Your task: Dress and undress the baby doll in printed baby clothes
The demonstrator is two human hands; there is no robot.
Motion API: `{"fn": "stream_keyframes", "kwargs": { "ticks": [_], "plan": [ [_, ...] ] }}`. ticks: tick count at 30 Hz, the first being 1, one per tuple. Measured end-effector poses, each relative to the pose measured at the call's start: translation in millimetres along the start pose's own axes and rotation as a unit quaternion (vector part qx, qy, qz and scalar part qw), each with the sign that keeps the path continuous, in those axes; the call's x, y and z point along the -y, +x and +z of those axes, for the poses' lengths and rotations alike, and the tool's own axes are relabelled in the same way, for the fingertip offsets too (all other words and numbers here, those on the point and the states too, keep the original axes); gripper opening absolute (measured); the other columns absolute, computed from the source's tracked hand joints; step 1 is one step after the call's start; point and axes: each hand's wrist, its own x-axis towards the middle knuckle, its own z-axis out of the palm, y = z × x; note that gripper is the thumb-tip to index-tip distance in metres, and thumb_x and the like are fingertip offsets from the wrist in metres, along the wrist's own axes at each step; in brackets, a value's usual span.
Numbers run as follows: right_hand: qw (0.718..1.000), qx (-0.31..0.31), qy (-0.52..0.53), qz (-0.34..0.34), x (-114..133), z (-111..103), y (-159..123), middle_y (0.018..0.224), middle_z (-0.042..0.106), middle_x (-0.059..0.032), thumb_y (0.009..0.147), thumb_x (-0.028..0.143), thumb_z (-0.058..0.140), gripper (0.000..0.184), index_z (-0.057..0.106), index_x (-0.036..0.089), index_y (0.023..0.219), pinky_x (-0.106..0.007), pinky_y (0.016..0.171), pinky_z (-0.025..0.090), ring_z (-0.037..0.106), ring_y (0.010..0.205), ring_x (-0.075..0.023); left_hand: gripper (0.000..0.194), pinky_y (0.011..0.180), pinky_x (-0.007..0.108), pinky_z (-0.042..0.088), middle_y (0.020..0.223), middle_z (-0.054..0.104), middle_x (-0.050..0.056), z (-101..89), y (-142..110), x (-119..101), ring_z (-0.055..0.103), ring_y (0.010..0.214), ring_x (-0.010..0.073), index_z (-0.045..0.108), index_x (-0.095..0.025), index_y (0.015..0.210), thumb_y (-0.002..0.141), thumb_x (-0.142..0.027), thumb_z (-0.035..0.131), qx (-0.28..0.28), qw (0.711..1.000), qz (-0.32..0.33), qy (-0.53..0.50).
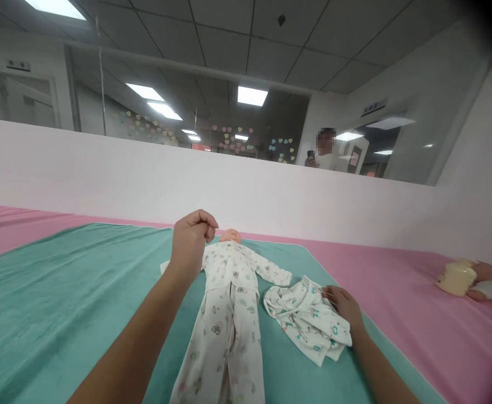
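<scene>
One crumpled baby garment (307, 318) beside dressed doll (231, 276), probably mid-handling
Had right hand (346, 306) at its edge, couldn't tell how tight, left hand (192, 240) loosely curled; likely called for a sure pinch.

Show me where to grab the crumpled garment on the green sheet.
I'd pinch the bunched upper edge of the crumpled garment, from the right, where the right hand is: its folds seem raised there, while the lower end spreads flatter.

Doll (231, 275) lies on towel (102, 292) before us | garment (308, 320) right of it, touching our right hand (344, 306) | wall (136, 179) behind
</scene>
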Motion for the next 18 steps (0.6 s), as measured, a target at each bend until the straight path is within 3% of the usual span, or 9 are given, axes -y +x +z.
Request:
{"fn": "stream_keyframes", "kwargs": {
  "ticks": [2,4,6,8,10,12,14,16,18],
  "plan": [
    [0.998,-0.021,-0.050,-0.016,11.6,-1.9,-4.9,0.088,0.068,-0.0077,0.071,0.045,0.053,0.031,0.063,0.019,0.084,-0.035,0.069,0.050,0.063,0.084,-0.0248,0.016,0.037,0.017,0.021,0.040,0.030,-0.008,-11.8,19.4,45.6,0.030,0.037,0.0053,0.047,-0.017,0.055,0.055,-0.004,0.038,-0.050,0.997,-0.050,0.013],
    [0.990,-0.068,-0.104,-0.067,30.9,2.6,-14.4,0.094,0.067,-0.0066,0.074,0.046,0.051,0.032,0.062,0.020,0.090,-0.035,0.073,0.046,0.061,0.088,-0.0247,0.014,0.037,0.017,0.022,0.040,0.033,-0.008,-24.2,29.8,90.1,0.033,0.037,0.0064,0.049,-0.018,0.060,0.058,-0.008,0.039,-0.062,0.990,-0.100,0.082],
    [0.983,-0.081,-0.113,-0.120,55.6,20.8,-27.9,0.096,0.066,-0.0068,0.077,0.046,0.048,0.033,0.062,0.020,0.093,-0.033,0.073,0.044,0.060,0.086,-0.0234,0.020,0.045,0.019,0.038,0.059,0.057,-0.002,-32.4,31.8,127.7,0.054,0.054,0.0109,0.056,-0.019,0.077,0.066,-0.013,0.040,0.017,0.975,-0.107,0.192],
    [0.982,0.008,-0.107,-0.155,81.4,56.3,-42.7,0.094,0.065,-0.0074,0.079,0.046,0.047,0.033,0.060,0.019,0.092,-0.030,0.071,0.044,0.061,0.082,-0.0211,0.027,0.067,0.026,0.048,0.093,0.066,0.005,-34.7,27.5,156.7,0.062,0.084,0.0165,0.059,-0.019,0.092,0.071,-0.018,0.043,0.062,0.966,-0.109,0.227],
    [0.962,0.155,-0.114,-0.194,104.7,106.1,-54.5,0.099,0.064,-0.0054,0.082,0.046,0.043,0.032,0.058,0.021,0.096,-0.028,0.072,0.045,0.060,0.085,-0.0183,0.033,0.088,0.033,0.044,0.117,0.060,0.008,-32.6,20.1,178.4,0.055,0.108,0.0209,0.058,-0.018,0.105,0.074,-0.021,0.046,0.093,0.956,-0.115,0.254],
    [0.929,0.250,-0.174,-0.209,122.8,161.3,-59.7,0.092,0.065,-0.0032,0.085,0.045,0.037,0.032,0.057,0.021,0.094,-0.025,0.068,0.044,0.061,0.079,-0.0152,0.040,0.101,0.036,0.035,0.130,0.051,0.009,-28.8,13.5,194.4,0.045,0.121,0.0222,0.054,-0.018,0.116,0.078,-0.023,0.046,0.121,0.944,-0.118,0.282],
    [0.878,0.260,-0.336,-0.220,134.4,211.5,-57.1,0.087,0.065,-0.0040,0.089,0.043,0.028,0.038,0.057,0.020,0.092,-0.024,0.065,0.043,0.060,0.074,-0.0141,0.045,0.106,0.037,0.028,0.137,0.043,0.010,-25.0,11.9,205.7,0.038,0.126,0.0224,0.049,-0.016,0.124,0.081,-0.024,0.043,0.143,0.934,-0.118,0.306],
    [0.857,0.253,-0.390,-0.222,140.0,250.0,-48.5,0.093,0.065,-0.0100,0.088,0.045,0.031,0.040,0.058,0.016,0.095,-0.027,0.067,0.043,0.060,0.082,-0.0186,0.046,0.108,0.037,0.026,0.138,0.041,0.011,-21.1,17.1,213.2,0.036,0.128,0.0225,0.046,-0.014,0.127,0.082,-0.023,0.040,0.156,0.925,-0.112,0.328],
    [0.838,0.255,-0.428,-0.222,141.8,275.4,-36.8,0.100,0.064,-0.0156,0.088,0.045,0.033,0.043,0.057,0.012,0.102,-0.029,0.070,0.042,0.059,0.090,-0.0224,0.045,0.106,0.036,0.028,0.134,0.047,0.009,-16.4,27.9,218.6,0.040,0.125,0.0215,0.049,-0.016,0.125,0.082,-0.019,0.037,0.172,0.918,-0.101,0.343]
  ]
}}
